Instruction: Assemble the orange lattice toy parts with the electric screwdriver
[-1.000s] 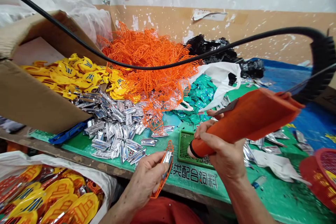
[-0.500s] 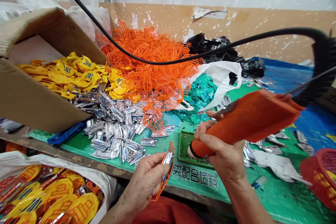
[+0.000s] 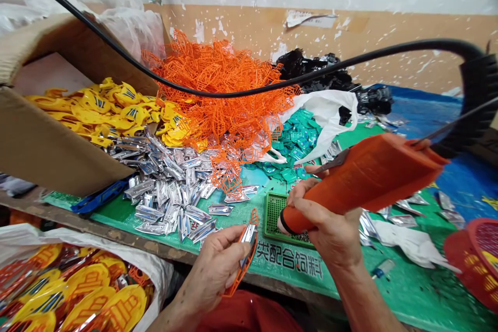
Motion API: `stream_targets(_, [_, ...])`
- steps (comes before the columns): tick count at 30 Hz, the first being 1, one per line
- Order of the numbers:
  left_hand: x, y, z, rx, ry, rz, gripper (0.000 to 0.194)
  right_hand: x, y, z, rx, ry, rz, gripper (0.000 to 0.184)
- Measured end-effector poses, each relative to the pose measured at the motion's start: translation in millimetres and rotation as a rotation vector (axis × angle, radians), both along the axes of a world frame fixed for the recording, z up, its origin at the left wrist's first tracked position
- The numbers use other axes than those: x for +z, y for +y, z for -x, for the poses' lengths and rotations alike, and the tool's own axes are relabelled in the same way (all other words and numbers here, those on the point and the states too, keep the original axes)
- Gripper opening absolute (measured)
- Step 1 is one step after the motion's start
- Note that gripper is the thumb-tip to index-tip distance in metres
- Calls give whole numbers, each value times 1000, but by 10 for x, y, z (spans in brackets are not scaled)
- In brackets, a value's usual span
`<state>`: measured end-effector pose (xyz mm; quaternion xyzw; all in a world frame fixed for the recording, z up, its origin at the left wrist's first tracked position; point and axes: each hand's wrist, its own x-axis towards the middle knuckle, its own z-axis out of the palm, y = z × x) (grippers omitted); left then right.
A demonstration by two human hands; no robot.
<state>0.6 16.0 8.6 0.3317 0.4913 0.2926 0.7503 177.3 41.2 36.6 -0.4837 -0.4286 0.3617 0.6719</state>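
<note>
From where I stood, the head camera's view showed two bare hands working over a crowded wooden bench covered by a green mat. The left hand had its fingers curled closed around one orange plastic lattice frame, with a shiny silver piece seated in it; this frame was held just above the near edge of the bench. The right hand was wrapped firmly around the tapered orange grip of a tool, which had a black collar at its near end and a thin metal blade showing by the fingers.

Just beyond the hands sat one green perforated tray. Five loose heaps spread across the far side: glossy yellow plastic pieces in a torn cardboard box, spiky orange lattice frames, crinkled silver pieces, small teal pieces beside a white plastic bag, and black pieces. A black cable looped across the view, blurred. Near left, a white sack held yellow and orange pieces; at right stood one red basket.
</note>
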Motion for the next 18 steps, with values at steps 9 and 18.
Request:
stream_targets(9, [30,-17,-8,16,-3,12,39,-8,-11,13,-33,78,25,29])
stream_targets(18, [-1,-15,-34,6,16,9,40,-65,-19,-14,10,-24,-24,14])
